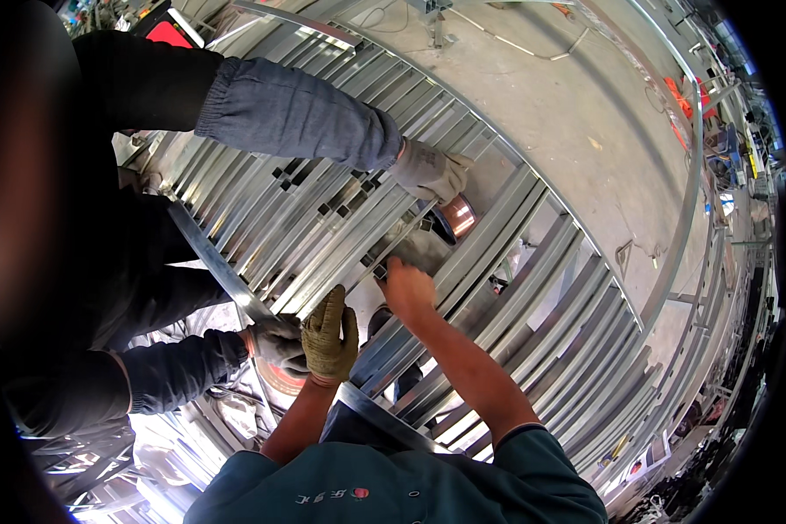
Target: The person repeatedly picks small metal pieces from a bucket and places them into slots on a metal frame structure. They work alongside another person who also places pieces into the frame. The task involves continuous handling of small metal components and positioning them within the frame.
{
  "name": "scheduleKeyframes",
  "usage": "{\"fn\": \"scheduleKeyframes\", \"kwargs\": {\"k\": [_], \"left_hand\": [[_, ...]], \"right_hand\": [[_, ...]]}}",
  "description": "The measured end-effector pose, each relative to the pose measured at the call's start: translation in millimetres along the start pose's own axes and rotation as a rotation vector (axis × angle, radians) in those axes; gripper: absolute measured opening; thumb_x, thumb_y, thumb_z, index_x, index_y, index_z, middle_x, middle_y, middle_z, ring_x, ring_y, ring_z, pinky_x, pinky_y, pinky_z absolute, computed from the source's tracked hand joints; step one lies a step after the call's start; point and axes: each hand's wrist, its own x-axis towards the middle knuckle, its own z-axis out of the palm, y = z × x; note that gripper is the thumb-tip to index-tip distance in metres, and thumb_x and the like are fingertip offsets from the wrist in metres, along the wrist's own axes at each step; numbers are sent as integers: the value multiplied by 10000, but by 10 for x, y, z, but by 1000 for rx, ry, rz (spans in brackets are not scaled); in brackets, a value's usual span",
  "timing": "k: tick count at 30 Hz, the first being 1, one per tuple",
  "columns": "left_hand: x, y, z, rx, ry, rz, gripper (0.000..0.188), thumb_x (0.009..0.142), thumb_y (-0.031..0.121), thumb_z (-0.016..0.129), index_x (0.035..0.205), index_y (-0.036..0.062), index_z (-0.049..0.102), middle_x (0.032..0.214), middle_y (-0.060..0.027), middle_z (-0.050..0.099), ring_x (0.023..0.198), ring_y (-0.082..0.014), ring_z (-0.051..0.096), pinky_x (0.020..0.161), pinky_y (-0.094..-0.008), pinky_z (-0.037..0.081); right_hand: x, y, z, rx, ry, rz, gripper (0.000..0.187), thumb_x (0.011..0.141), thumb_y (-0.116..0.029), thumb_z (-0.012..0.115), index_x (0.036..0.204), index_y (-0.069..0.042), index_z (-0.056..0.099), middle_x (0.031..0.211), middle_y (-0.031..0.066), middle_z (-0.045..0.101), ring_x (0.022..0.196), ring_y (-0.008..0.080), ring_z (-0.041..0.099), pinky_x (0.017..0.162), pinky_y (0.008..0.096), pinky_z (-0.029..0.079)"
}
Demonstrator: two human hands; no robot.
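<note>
My left hand, in an olive work glove, is at the near ends of the metal bars. Its fingers stretch forward with the thumb apart, and nothing shows in its grip. My bare right hand reaches into a gap in the rack of bars. Its fingers are curled by a small dark square tube end; what they pinch is hidden. Beyond it, a co-worker's gloved hand rests on a long bar. The co-worker's other gloved hand is beside my left glove, at the frame edge.
A long steel rail runs along the rack's near-left side. Below the gap is a round object with a shiny copper-coloured face. More long metal profiles curve along the right. The concrete floor has a pale cable on it.
</note>
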Motion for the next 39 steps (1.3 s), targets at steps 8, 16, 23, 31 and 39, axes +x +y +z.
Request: {"fn": "scheduleKeyframes", "kwargs": {"k": [8, 16, 23, 31, 39], "left_hand": [[-156, 15, -295, -38, -54, -52, 567, 877, -84, 684, 1426, 14, 585, 1129, -237, 719, 923, -406, 710, 789, -464, 577], [-945, 360, -1160, 75, 2, -203, 399, 898, -82, 660, 1295, -35, 660, 1130, -239, 730, 956, -383, 728, 791, -431, 581], [-2578, 306, -1741, -95, -28, -744, 570, 848, -49, 661, 1409, 43, 619, 1028, -165, 719, 842, -315, 707, 775, -412, 567], [-5118, -953, -1581, -158, -47, -1273, 472, 969, 201, 646, 1437, 147, 620, 1207, -216, 734, 1094, -371, 726, 933, -443, 567], [-6310, -1630, -1812, 37, -655, -1471, 335, 980, 391, 595, 1222, 159, 589, 1116, -240, 721, 1024, -473, 685, 864, -574, 541]], "right_hand": [[-92, -32, -40, -6, 70, 21, 481, 870, -330, 813, 1170, -29, 588, 1063, 218, 731, 924, 436, 734, 785, 529, 599], [-1466, -252, -94, 244, 346, -155, 554, 831, -227, 838, 1297, -46, 601, 1053, 129, 732, 949, 363, 731, 775, 462, 589], [-3142, -1052, 1150, 527, -330, -344, 400, 895, -358, 792, 1150, -70, 684, 952, 167, 749, 867, 365, 744, 768, 456, 584], [-2800, -1035, 3343, 0, -475, -415, 464, 879, -339, 776, 1216, -43, 658, 1026, 217, 745, 984, 424, 716, 830, 506, 569], [-1035, -925, 5993, -235, -678, -27, 585, 789, -372, 813, 1166, 66, 720, 1166, 329, 712, 1098, 451, 694, 913, 489, 553]]}}
